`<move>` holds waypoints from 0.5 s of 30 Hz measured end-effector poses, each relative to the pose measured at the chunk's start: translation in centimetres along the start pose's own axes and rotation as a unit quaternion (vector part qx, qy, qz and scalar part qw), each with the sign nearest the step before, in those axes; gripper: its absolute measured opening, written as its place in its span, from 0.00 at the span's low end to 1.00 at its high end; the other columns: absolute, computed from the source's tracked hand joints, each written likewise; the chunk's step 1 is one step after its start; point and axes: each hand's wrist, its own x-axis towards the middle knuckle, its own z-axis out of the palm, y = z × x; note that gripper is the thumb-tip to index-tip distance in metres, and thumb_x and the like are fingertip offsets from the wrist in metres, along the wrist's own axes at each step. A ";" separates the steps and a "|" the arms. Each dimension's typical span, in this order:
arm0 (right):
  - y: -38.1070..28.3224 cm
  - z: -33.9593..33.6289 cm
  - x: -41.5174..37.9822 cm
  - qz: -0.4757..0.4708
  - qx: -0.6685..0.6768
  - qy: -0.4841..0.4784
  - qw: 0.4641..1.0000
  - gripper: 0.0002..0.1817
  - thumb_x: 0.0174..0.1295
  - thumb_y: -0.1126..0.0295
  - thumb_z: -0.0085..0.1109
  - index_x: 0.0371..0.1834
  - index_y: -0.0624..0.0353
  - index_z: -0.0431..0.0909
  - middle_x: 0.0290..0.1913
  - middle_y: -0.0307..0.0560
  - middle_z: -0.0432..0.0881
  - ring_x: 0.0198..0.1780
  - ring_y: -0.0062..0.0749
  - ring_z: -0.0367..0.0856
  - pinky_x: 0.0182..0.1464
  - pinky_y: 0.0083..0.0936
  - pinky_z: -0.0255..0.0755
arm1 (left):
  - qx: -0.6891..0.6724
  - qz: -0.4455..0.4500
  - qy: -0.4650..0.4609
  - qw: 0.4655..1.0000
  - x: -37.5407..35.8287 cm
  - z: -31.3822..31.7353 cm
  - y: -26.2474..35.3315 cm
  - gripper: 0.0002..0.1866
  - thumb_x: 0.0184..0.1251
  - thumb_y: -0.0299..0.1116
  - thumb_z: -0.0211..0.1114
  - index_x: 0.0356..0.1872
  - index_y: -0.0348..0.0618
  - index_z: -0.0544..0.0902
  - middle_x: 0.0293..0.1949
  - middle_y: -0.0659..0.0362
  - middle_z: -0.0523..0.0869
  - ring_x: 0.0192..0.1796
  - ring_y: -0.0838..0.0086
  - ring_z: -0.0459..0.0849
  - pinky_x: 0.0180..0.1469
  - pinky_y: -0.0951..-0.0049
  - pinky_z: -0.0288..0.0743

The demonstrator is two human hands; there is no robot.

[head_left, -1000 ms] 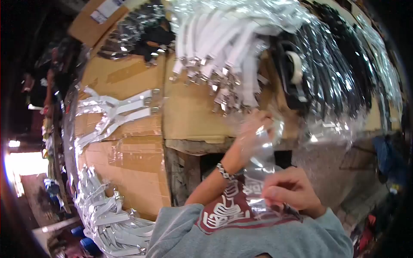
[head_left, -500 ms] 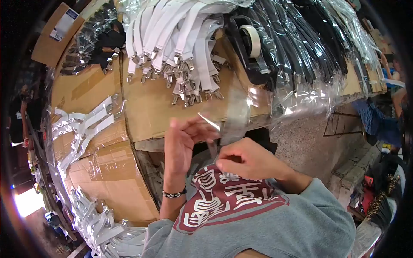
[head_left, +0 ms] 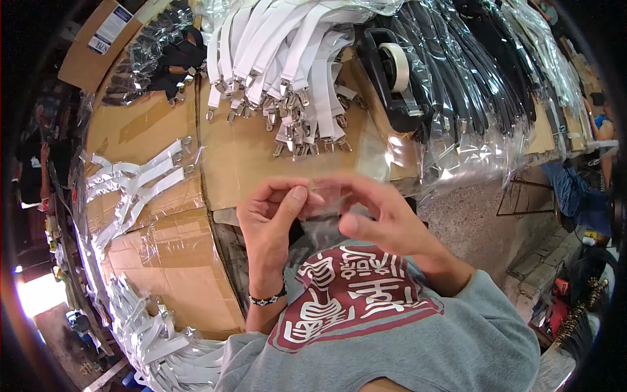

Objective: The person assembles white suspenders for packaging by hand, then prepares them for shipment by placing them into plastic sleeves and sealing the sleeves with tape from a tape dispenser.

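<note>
Both hands meet at centre, just near of the worktop [head_left: 261, 163] edge, over the person's chest. The left hand [head_left: 271, 225] and the right hand [head_left: 385, 219] each pinch the top edge of a clear plastic sleeve [head_left: 326, 209] between thumb and fingertips; both grips are narrow, closed on the film. The sleeve's upper edge runs left to right between the hands; its length hangs down towards the person. Whether anything is inside it cannot be told. On the worktop beyond: a fan of white clip straps [head_left: 287, 65], black straps in clear bags [head_left: 470, 78] at right, a tape dispenser [head_left: 392, 78] between them, and bagged white straps [head_left: 137, 173] at left.
</note>
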 end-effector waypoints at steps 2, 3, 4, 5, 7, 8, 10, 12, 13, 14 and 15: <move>0.0 0.9 1.2 0.003 0.044 0.067 0.997 0.16 0.69 0.64 0.68 0.53 0.63 0.80 0.44 0.36 0.82 0.45 0.16 0.78 0.46 0.16 0.72 | 0.028 -0.002 -0.003 1.000 -0.6 -0.2 -0.2 0.08 0.72 0.26 0.65 0.47 0.33 0.85 0.35 0.55 0.91 0.35 0.79 0.87 0.36 0.81 0.76; -0.1 1.1 1.9 0.003 0.065 0.099 0.993 0.14 0.70 0.66 0.67 0.52 0.62 0.80 0.42 0.34 0.81 0.42 0.14 0.77 0.44 0.14 0.71 | 0.025 -0.001 -0.002 1.000 -0.7 -0.2 -0.2 0.08 0.72 0.26 0.65 0.47 0.33 0.85 0.35 0.55 0.91 0.35 0.78 0.87 0.37 0.81 0.77; 0.4 1.2 2.6 -0.010 0.077 0.109 0.991 0.07 0.72 0.70 0.64 0.47 0.62 0.80 0.36 0.30 0.80 0.36 0.09 0.74 0.37 0.11 0.67 | 0.022 0.001 0.001 1.000 -0.8 0.0 -0.2 0.08 0.72 0.25 0.66 0.47 0.33 0.85 0.36 0.55 0.91 0.35 0.78 0.87 0.37 0.80 0.77; 0.3 1.2 2.9 -0.003 0.079 0.105 0.991 0.07 0.72 0.70 0.64 0.46 0.62 0.80 0.35 0.29 0.79 0.35 0.09 0.73 0.36 0.11 0.66 | 0.019 0.002 0.005 1.000 -0.9 0.1 -0.2 0.08 0.72 0.25 0.66 0.46 0.32 0.85 0.36 0.55 0.91 0.35 0.78 0.87 0.38 0.80 0.78; 0.1 1.5 3.4 0.011 0.084 0.092 0.992 0.07 0.72 0.69 0.64 0.44 0.62 0.80 0.32 0.28 0.77 0.32 0.09 0.71 0.34 0.12 0.65 | 0.026 0.016 0.036 0.999 -1.0 0.6 0.7 0.07 0.72 0.24 0.66 0.46 0.32 0.85 0.35 0.57 0.89 0.35 0.79 0.85 0.41 0.79 0.78; 0.2 1.8 3.5 0.014 0.073 0.086 0.994 0.08 0.73 0.68 0.63 0.43 0.62 0.80 0.31 0.28 0.76 0.32 0.10 0.70 0.33 0.12 0.64 | 0.019 0.031 0.055 0.998 -0.9 1.4 1.2 0.06 0.72 0.24 0.66 0.45 0.32 0.85 0.34 0.58 0.89 0.35 0.80 0.85 0.41 0.79 0.78; 0.5 2.5 3.5 0.015 0.049 0.070 0.996 0.08 0.74 0.68 0.62 0.41 0.62 0.80 0.30 0.28 0.75 0.31 0.10 0.68 0.32 0.14 0.63 | 0.046 0.068 0.068 0.994 -0.8 1.2 1.6 0.06 0.73 0.26 0.67 0.44 0.33 0.85 0.32 0.61 0.87 0.34 0.81 0.83 0.40 0.80 0.77; 0.3 2.5 3.2 0.005 -0.034 0.060 0.998 0.10 0.74 0.66 0.61 0.39 0.64 0.80 0.29 0.30 0.75 0.31 0.12 0.67 0.31 0.16 0.61 | 0.108 0.108 0.044 0.987 -0.2 0.4 0.6 0.07 0.74 0.29 0.68 0.42 0.33 0.85 0.29 0.64 0.85 0.32 0.84 0.81 0.36 0.82 0.74; 0.0 2.4 3.1 -0.003 -0.078 0.058 0.995 0.12 0.75 0.66 0.60 0.38 0.64 0.80 0.29 0.31 0.74 0.30 0.13 0.66 0.30 0.17 0.61 | 0.097 0.099 0.040 0.990 -0.1 0.2 0.5 0.08 0.74 0.30 0.68 0.41 0.33 0.85 0.27 0.65 0.84 0.31 0.84 0.80 0.35 0.82 0.72; -0.1 2.2 3.1 -0.013 -0.130 0.056 0.990 0.13 0.75 0.65 0.59 0.37 0.66 0.80 0.27 0.36 0.73 0.29 0.16 0.65 0.29 0.22 0.60 | 0.085 0.088 0.035 0.992 -0.4 0.1 0.2 0.09 0.74 0.31 0.68 0.40 0.34 0.85 0.26 0.66 0.83 0.30 0.85 0.78 0.33 0.82 0.70; -0.4 2.1 3.2 -0.017 -0.144 0.052 0.988 0.14 0.74 0.65 0.60 0.37 0.66 0.80 0.27 0.37 0.73 0.29 0.17 0.65 0.29 0.22 0.60 | 0.074 0.076 0.030 0.994 -0.5 0.2 0.3 0.10 0.74 0.32 0.69 0.38 0.34 0.85 0.25 0.67 0.82 0.28 0.86 0.76 0.31 0.83 0.69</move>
